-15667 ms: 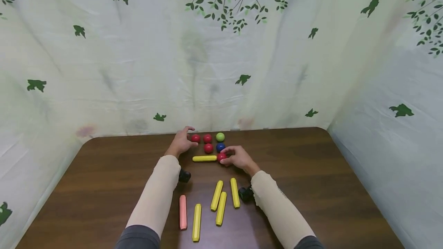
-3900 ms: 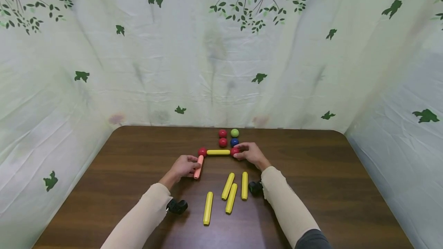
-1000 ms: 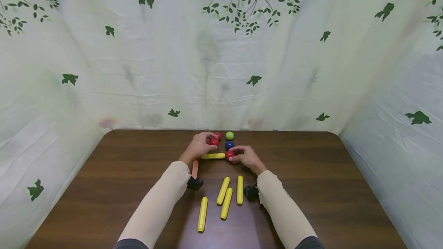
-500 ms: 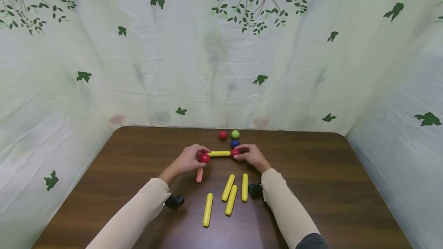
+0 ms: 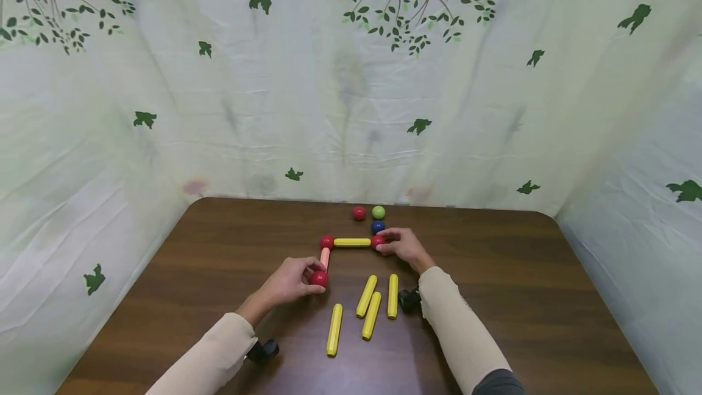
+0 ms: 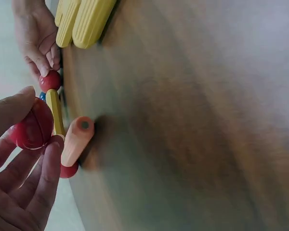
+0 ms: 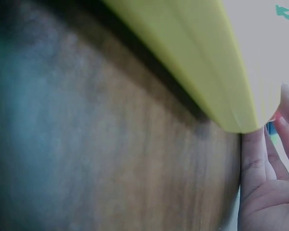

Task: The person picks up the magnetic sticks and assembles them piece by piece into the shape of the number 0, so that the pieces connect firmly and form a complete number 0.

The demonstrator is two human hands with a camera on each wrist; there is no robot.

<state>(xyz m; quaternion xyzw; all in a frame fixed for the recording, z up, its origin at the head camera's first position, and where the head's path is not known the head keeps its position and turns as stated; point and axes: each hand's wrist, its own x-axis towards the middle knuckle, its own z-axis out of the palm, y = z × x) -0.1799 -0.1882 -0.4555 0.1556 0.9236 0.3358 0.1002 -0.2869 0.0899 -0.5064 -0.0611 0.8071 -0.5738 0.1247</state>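
My left hand holds a red ball between thumb and fingers, close to the near end of a pink stick. In the left wrist view that stick's end shows bare, with a dark dot in its middle. The stick's far end meets another red ball, which joins the left end of a yellow stick. At that yellow stick's right end, my right hand pinches a third red ball.
Behind the right hand stand a blue ball, a green ball and a red ball. Several loose yellow sticks lie between the forearms on the brown table. A printed curtain hangs behind it.
My left hand took a red ball from the back group and brought it nearer, to the pink stick's near end. Earlier it placed the pink stick. The right hand stays at its ball.
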